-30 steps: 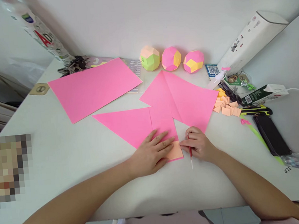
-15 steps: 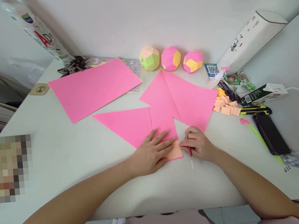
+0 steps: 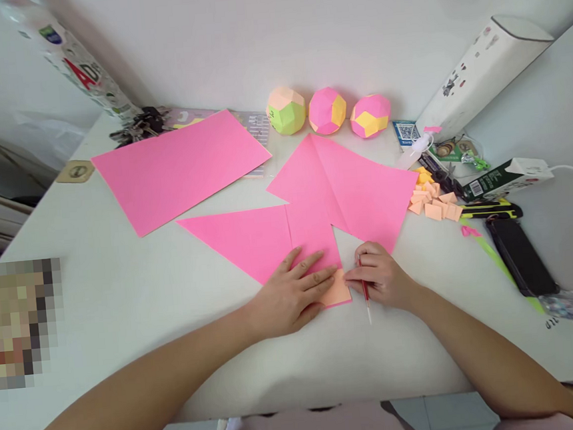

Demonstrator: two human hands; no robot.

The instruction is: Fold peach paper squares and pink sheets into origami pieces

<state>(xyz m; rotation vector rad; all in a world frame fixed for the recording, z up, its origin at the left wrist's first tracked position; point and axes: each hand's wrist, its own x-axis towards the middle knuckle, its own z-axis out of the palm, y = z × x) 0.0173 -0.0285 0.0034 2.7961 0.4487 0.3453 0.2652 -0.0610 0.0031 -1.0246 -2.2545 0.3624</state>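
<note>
Peach paper (image 3: pixel 339 290) at five o'clock meets creased pink paper (image 3: pixel 312 219) under our flat, spread left hand (image 3: pixel 289 302); at four, our right hand (image 3: pixel 379 277) pinches a slim red tool (image 3: pixel 365 293). At ten, a pink rectangular sheet (image 3: pixel 182 174) looks unworked; at one, three paper polyhedra (image 3: pixel 327 111) look finished.

On a desk (image 3: pixel 122 289), a paper sheet (image 3: pixel 309 193) lies at centre, a note (image 3: pixel 338 292) on its near end beneath the left hand (image 3: pixel 288 296). Just right of that end is the right hand (image 3: pixel 379 277), holding a tool (image 3: pixel 366 295). Behind the sheet, three balls (image 3: pixel 328 112) stand before the wall (image 3: pixel 201 42). Rear left lies another sheet (image 3: pixel 182 174), keys (image 3: pixel 141 125) and a bottle (image 3: pixel 77 66) behind it. Along the right (front to back) come a case (image 3: pixel 521 256), a cutter (image 3: pixel 494 210), a box (image 3: pixel 506 177).
</note>
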